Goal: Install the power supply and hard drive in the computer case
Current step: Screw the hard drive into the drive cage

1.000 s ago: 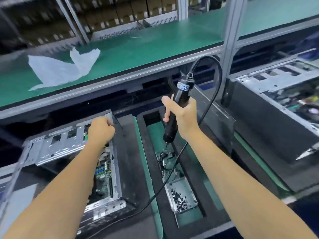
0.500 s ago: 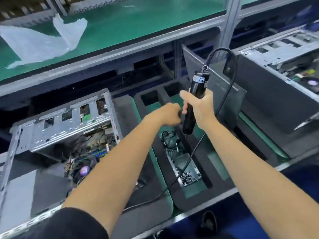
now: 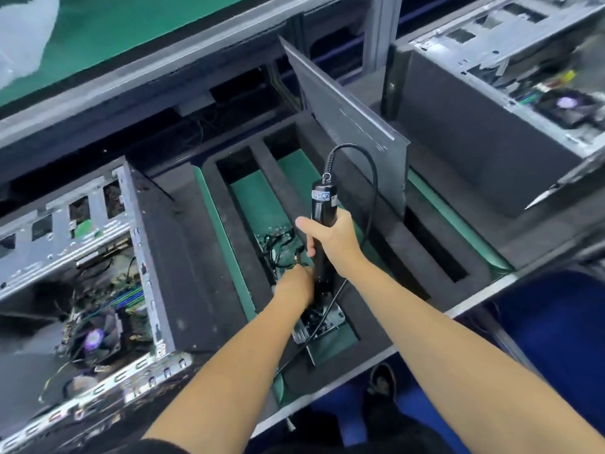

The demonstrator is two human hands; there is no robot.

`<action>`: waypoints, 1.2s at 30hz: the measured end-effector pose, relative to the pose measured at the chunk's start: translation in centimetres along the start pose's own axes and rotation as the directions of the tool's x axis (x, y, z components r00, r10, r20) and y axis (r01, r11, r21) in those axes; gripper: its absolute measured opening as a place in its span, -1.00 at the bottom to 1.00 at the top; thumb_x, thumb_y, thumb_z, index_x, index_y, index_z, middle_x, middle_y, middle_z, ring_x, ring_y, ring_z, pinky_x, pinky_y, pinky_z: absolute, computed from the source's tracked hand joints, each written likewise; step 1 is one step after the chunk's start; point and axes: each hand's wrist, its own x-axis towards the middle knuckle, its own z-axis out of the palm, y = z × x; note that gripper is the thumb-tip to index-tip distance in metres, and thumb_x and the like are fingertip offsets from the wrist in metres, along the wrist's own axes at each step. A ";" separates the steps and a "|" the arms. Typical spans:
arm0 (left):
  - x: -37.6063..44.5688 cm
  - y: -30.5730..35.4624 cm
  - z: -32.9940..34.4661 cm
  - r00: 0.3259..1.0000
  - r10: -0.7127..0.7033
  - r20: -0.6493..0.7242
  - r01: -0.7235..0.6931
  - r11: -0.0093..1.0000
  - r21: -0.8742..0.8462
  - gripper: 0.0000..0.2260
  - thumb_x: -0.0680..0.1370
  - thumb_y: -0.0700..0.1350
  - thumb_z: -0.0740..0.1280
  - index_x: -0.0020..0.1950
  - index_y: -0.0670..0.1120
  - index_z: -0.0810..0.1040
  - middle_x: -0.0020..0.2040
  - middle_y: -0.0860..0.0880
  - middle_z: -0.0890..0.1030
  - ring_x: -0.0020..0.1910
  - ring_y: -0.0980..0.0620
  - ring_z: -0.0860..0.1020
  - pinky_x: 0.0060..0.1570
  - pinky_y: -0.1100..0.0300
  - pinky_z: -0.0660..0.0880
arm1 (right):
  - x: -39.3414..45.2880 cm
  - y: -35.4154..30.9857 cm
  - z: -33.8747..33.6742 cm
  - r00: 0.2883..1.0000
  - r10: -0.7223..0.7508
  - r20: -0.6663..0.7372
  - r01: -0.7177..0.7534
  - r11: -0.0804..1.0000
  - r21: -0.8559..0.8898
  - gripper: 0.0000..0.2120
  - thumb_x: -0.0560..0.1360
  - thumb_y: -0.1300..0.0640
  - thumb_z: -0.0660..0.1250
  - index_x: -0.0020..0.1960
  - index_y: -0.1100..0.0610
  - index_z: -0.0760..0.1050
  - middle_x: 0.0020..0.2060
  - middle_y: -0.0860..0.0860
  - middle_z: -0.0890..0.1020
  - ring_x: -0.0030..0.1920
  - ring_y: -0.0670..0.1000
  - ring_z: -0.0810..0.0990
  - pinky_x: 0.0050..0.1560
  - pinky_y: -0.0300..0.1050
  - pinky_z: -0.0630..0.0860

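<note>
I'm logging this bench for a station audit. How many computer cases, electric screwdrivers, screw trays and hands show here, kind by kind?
Open computer cases: 2, one at left, one at right
Electric screwdrivers: 1
Screw trays: 1
Hands: 2, left hand, right hand
Total: 6

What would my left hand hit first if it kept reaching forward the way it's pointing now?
Probably the tangle of black cables lying in the foam tray, just beyond the left hand. The electric screwdriver held by the right hand sits close beside it; depth is hard to judge.
</note>
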 end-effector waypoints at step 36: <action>-0.1 1.8 1.6 0.993 -0.102 -0.059 0.057 0.853 -0.519 -0.78 0.54 -0.35 0.17 0.15 -0.31 0.48 0.13 -0.26 0.54 0.11 -0.22 0.55 0.05 0.04 0.48 | 0.6 -0.6 -1.1 0.995 0.061 0.074 -0.061 0.998 -0.003 -0.76 0.35 0.07 0.49 -0.43 -0.02 0.49 -0.55 0.06 0.48 -0.57 0.08 0.42 -0.43 -0.13 0.46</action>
